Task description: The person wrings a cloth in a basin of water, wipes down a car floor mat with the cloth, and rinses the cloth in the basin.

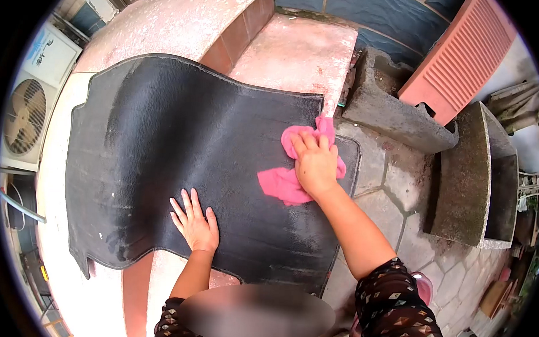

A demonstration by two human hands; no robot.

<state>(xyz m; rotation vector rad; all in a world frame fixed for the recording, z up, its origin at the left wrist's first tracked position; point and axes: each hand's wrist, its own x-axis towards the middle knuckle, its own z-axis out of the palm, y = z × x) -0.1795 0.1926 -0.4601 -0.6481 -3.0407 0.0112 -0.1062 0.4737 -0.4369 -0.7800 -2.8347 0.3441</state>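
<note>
- Draping over pink stone steps (291, 56), the black mat (175, 141) bends in a broad wave.
- A pink cloth (279, 183) lies crumpled on it, near the right edge.
- My right hand (316, 167) curls its fingers onto the cloth, holding it.
- My left hand (197, 226) rests flat on the mat, fingers spread wide.
</note>
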